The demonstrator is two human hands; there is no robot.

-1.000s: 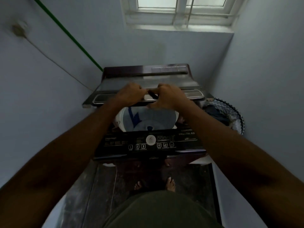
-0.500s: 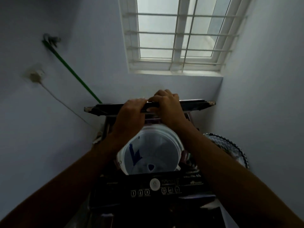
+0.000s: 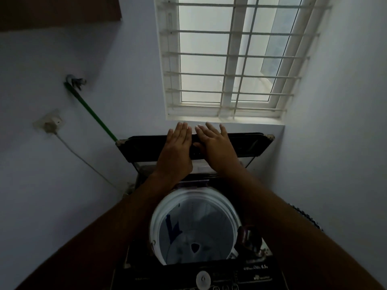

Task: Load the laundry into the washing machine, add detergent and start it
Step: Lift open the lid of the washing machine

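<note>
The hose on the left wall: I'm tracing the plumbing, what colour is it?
Green; the hose runs diagonally down the wall toward the washer's raised lid, clearest in the head view.

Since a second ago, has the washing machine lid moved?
Yes. The lid has swung up and back from over the drum, now standing upright below the window sill.

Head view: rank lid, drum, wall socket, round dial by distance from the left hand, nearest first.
1. Lid: raised at the back, the left hand lies flat on it.
2. Drum: open, below the hand, nearer the person.
3. Wall socket: on the left wall. Its order against the drum is close, so treat it as uncertain.
4. Round dial: on the front panel, at the bottom edge.
</note>
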